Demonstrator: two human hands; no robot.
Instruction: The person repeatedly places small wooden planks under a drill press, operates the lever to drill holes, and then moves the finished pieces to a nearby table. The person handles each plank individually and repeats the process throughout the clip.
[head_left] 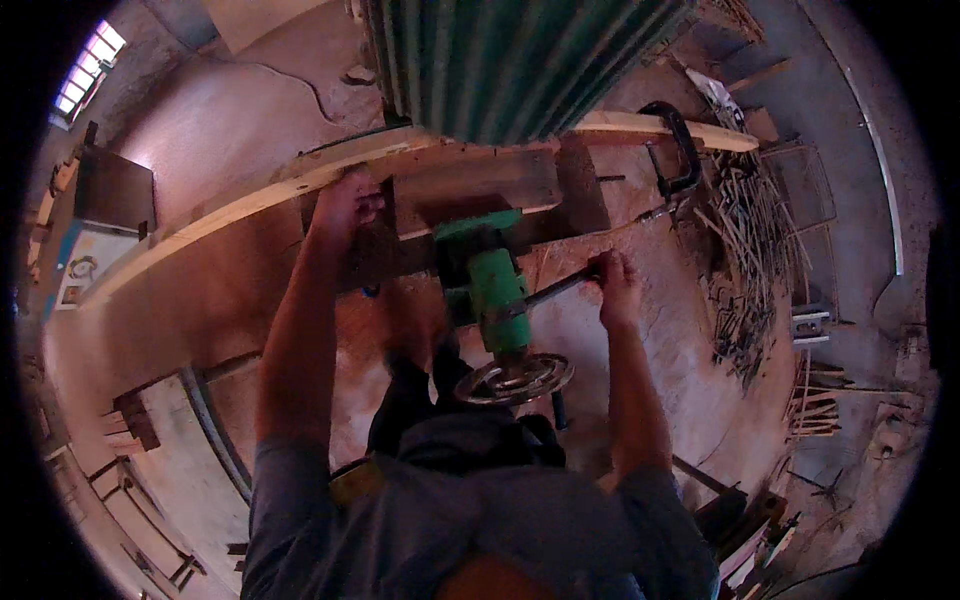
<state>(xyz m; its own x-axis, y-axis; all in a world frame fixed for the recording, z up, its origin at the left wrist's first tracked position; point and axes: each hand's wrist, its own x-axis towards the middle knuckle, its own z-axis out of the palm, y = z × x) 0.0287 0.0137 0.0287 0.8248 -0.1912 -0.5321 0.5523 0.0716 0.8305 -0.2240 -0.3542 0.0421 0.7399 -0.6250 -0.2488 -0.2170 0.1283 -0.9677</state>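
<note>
My right hand (619, 290) is closed round the end of a dark metal lever (560, 288). That lever runs into the side of a green machine (497, 292), which has a round metal handwheel (516, 379) at its near end. At the near edge of a long pale wooden beam (250, 200), my left hand (350, 203) grips with curled fingers, partly in shadow. Beyond the green body lies a flat wooden block (475, 184), against the beam's near side. A black clamp (684, 150) sits over the beam toward its right end.
Green ribbed sheeting (500, 65) hangs over the middle of the beam and hides part of it. Thin sticks and rods (750, 235) are heaped on the floor at right. A cabinet-like box (115, 190) stands at far left, and a pale board (190, 425) lies lower left.
</note>
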